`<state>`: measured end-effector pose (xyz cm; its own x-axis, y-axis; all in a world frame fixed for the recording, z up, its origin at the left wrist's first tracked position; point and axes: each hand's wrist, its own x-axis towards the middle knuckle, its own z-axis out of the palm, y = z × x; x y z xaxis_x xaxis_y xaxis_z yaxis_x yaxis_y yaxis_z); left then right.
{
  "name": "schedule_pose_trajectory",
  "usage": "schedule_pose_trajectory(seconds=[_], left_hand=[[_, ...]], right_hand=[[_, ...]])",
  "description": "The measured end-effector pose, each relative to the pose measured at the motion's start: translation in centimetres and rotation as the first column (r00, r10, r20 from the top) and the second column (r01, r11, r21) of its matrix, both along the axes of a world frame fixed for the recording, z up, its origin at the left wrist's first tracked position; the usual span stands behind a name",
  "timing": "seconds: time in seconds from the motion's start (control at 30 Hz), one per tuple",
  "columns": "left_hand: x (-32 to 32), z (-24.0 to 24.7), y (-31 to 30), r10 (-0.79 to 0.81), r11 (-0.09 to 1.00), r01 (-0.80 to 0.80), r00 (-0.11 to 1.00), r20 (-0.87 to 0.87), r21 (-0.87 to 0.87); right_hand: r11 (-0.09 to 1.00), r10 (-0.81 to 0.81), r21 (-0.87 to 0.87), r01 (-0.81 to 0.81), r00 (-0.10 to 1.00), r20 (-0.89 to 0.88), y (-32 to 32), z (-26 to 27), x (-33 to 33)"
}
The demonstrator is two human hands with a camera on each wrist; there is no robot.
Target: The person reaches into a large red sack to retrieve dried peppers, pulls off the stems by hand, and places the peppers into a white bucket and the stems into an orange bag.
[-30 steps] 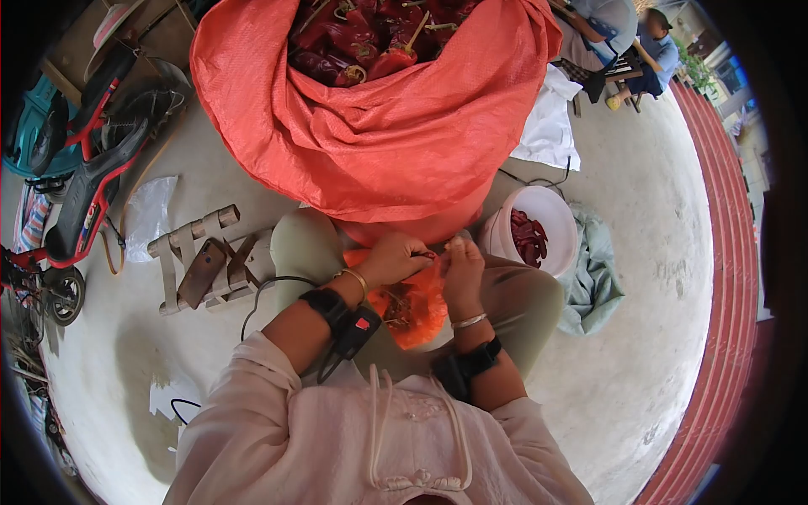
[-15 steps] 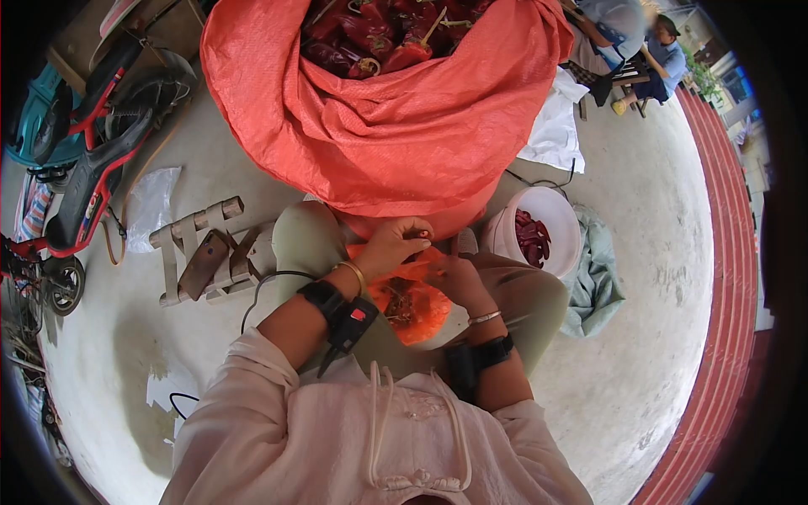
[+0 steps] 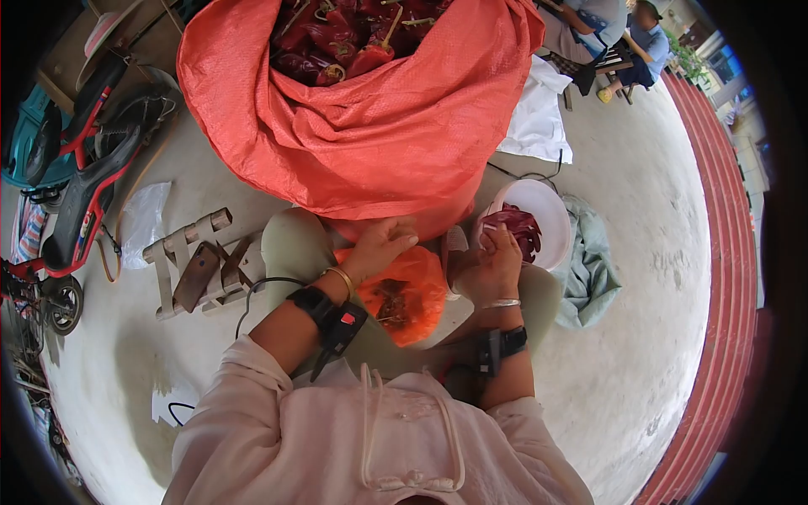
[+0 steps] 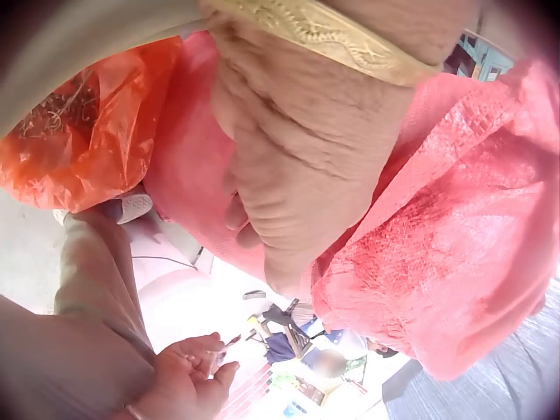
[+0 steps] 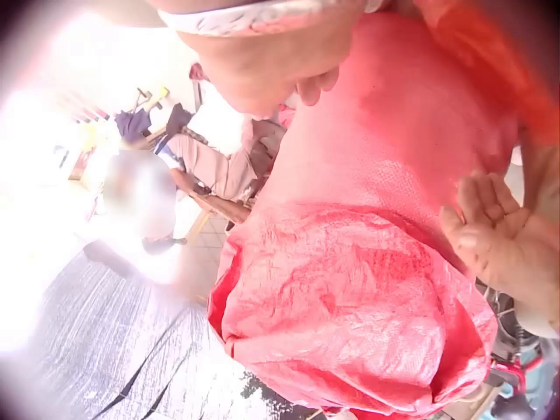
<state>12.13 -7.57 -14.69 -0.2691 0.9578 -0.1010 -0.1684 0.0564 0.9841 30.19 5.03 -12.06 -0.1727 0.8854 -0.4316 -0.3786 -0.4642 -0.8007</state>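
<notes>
My left hand (image 3: 383, 246) hovers above an orange plastic bag (image 3: 423, 282) between my knees, its fingers loosely bent around nothing. Dry stems (image 3: 392, 307) lie in that bag. Beside the white bucket (image 3: 555, 220) is my right hand (image 3: 495, 273), fingertips over its near rim. In the left wrist view, that hand pinches a small dark red chili pepper (image 4: 230, 343), partly hidden by the fingers. More dark red peppers (image 3: 522, 234) lie inside the bucket. A large red woven sack (image 3: 362, 143) stands in front, filled with stemmed red peppers (image 3: 337, 38).
Left of my knee, a phone (image 3: 196, 276) rests on a low strap stool (image 3: 168, 252). A red and black scooter (image 3: 93, 181) stands at the far left. A grey-green cloth (image 3: 589, 286) lies beyond the bucket. Another person (image 3: 646, 46) sits at the back right.
My hands were together over the orange bag, the left pinching a small red pepper. The right has since moved right to the bucket, and the left has emptied. The head view has shifted slightly.
</notes>
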Motion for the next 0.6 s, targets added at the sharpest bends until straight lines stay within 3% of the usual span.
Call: schedule_pose_trajectory(seconds=[0.1, 0.13, 0.23, 0.3, 0.33, 0.4, 0.47, 0.53, 0.6], left_hand=[[0.3, 1.1, -0.6, -0.087, 0.994, 0.077, 0.988, -0.129, -0.078], [0.6, 1.4, -0.8, -0.092, 0.995, 0.083, 0.982, -0.164, -0.061], [0.6, 4.0, -1.1, -0.074, 0.995, 0.093, 0.939, -0.335, 0.040], [0.3, 8.5, -1.6, -0.026, 0.978, 0.125, 0.866, -0.500, 0.165], [-0.1, 10.8, -1.9, 0.091, 0.965, 0.069, 0.815, -0.572, 0.251], [-1.7, 15.0, -2.1, 0.323, 0.903, -0.011, 0.679, -0.660, 0.430], [-4.3, 17.8, -1.7, 0.650, 0.736, -0.107, 0.386, -0.654, 0.669], [-6.0, 20.3, -1.4, 0.722, 0.690, -0.343, 0.254, -0.644, 0.638], [-8.6, 21.0, -0.4, 0.666, 0.720, -0.326, 0.079, -0.742, 0.612]], right_hand=[[0.983, -0.091, -0.158, 0.099, 0.994, 0.054, 0.5, -0.7, 0.4], [0.983, -0.022, -0.185, 0.021, 1.000, -0.006, 0.4, -1.6, 0.3], [0.967, 0.253, -0.016, -0.255, 0.964, -0.078, -0.9, -2.0, -0.9], [0.962, 0.272, 0.020, -0.271, 0.961, -0.041, -1.5, -2.6, -2.1], [0.958, 0.285, 0.035, -0.284, 0.958, -0.033, -1.5, -3.4, -2.5], [0.952, 0.305, 0.041, -0.305, 0.952, 0.002, -1.8, -3.7, -2.8], [0.947, 0.320, 0.025, -0.321, 0.946, 0.047, -2.0, -3.2, -2.8], [0.927, 0.369, 0.049, -0.371, 0.928, 0.058, -2.1, -2.9, -2.5], [0.918, 0.388, 0.061, -0.392, 0.919, 0.064, -2.1, -2.9, -2.3]])
